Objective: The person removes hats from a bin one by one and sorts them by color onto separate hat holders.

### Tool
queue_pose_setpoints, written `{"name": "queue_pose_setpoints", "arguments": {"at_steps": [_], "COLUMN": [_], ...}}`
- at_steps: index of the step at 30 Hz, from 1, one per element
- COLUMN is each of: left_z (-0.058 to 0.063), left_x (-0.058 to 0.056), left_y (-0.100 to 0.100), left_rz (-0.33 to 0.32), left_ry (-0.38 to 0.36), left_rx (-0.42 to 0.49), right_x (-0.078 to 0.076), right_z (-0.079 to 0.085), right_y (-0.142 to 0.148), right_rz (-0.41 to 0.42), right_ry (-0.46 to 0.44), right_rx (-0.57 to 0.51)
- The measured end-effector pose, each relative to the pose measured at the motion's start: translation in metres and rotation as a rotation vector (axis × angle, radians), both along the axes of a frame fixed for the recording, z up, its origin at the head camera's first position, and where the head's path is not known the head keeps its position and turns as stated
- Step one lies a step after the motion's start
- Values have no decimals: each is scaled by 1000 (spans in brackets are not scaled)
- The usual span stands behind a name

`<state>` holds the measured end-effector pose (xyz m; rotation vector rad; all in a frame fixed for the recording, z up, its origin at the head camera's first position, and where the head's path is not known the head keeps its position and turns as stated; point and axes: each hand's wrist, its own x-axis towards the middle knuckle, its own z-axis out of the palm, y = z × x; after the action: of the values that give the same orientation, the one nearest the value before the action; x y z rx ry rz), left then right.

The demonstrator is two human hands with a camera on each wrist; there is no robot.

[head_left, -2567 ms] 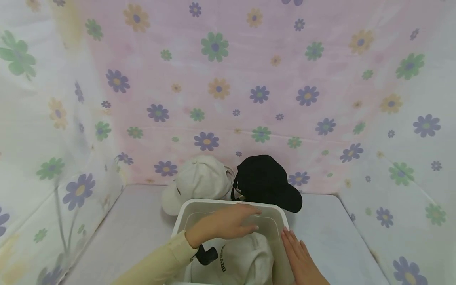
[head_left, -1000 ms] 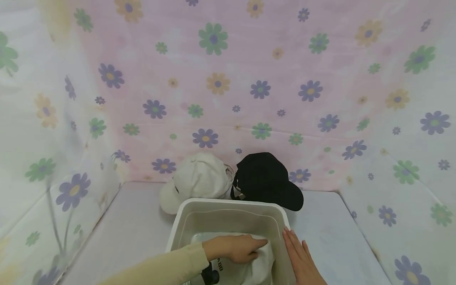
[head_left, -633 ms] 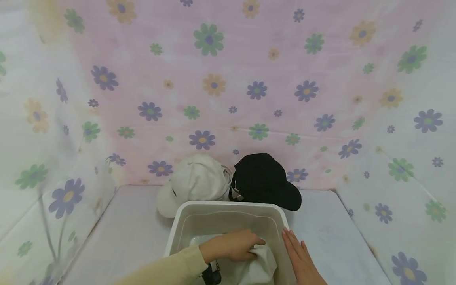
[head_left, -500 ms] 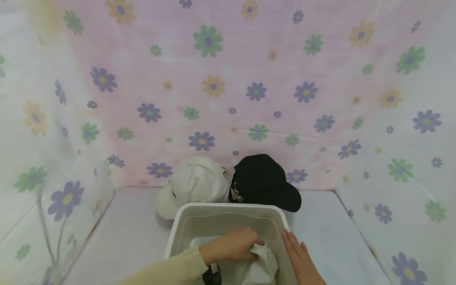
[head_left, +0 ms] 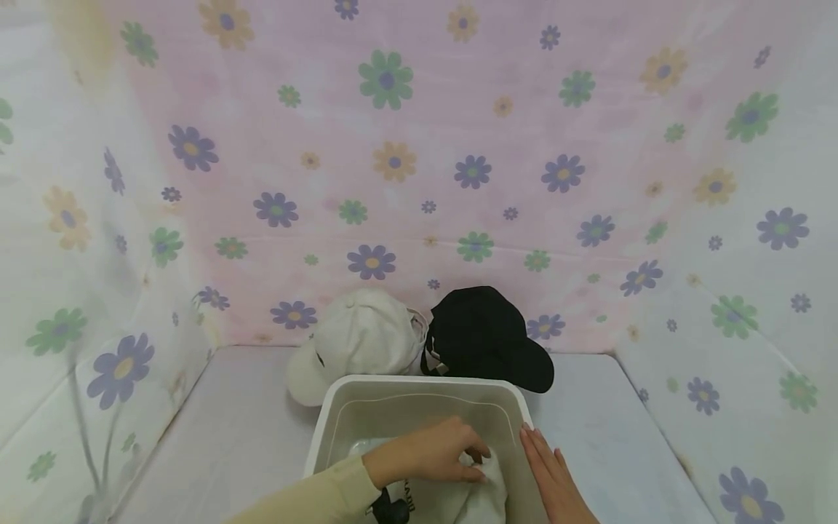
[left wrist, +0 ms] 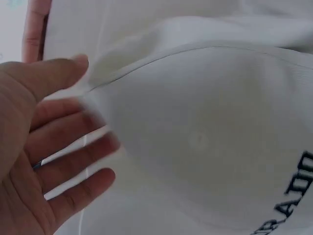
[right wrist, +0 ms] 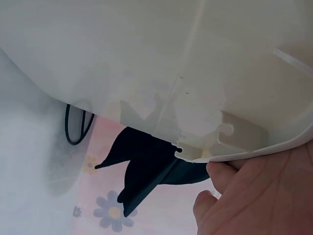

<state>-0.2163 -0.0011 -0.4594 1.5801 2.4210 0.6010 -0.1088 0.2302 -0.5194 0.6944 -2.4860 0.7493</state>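
A white baseball cap [head_left: 487, 502] with dark lettering lies in a whitish plastic bin [head_left: 419, 384]. My left hand [head_left: 439, 451] is inside the bin at the cap's edge, thumb and fingers apart. In the left wrist view, the left hand's [left wrist: 54, 132] thumb stands above the cap's [left wrist: 195, 107] rim and the other fingers spread out below it, their tips blurred against the fabric. My right hand [head_left: 553, 473] rests with straight fingers along the bin's right side. The right wrist view has the right hand [right wrist: 264, 191] beside the bin's rim, fingertips partly hidden.
Behind the bin stand a white cap [head_left: 366, 331] on the left and a black cap [head_left: 484, 335] on the right, close together. Flower-print cloth [head_left: 419, 182] hangs behind and on both sides of the pale table surface [head_left: 242, 407]. A black device [head_left: 391, 508] is on my left wrist.
My left hand came down into the bin onto the cap and drew up a pinched fold; now thumb and fingers are spread and the fold sits lower. The right hand stays against the bin.
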Motion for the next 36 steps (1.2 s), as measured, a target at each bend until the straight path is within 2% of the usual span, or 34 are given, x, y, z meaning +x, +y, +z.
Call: {"name": "queue_pose_setpoints", "arguments": {"at_steps": [2,4,7,8,11,14,15,18,24,30,36], "left_z": [2,2,-2,-7,-11,-13,-9,-7,-5,3,16], "left_x": [-1,-2,-2,-4,-3,-1,1,2,-3,-5,-6], "left_y": [-1,-2,-2,-2,-3,-3,-4,-5,-6,-10,-17], "left_rz": [-47,-66,-76,-84,-96,-111,-106,-111,-93,-8,123], "left_ry": [-2,13,10,2,-64,-92,-109,-99,-134,-227,-227], "left_rx": [1,-11,-89,-122,-212,-237,-234,-211,-181,-95,41], "right_x": [0,0,0,1,2,2,2,1,1,2,2], "right_z": [3,4,1,1,0,-1,-2,-4,-4,-5,-4], "right_y": [-1,-2,-3,-3,-4,-5,-4,-4,-4,-5,-3], "right_rz": [-3,-5,-8,-10,-19,-30,-31,-27,-23,-19,2], "right_ry": [3,13,16,16,17,34,37,39,34,31,36], "right_rx": [8,10,-9,-12,-24,-34,-38,-43,-55,-65,-73]}}
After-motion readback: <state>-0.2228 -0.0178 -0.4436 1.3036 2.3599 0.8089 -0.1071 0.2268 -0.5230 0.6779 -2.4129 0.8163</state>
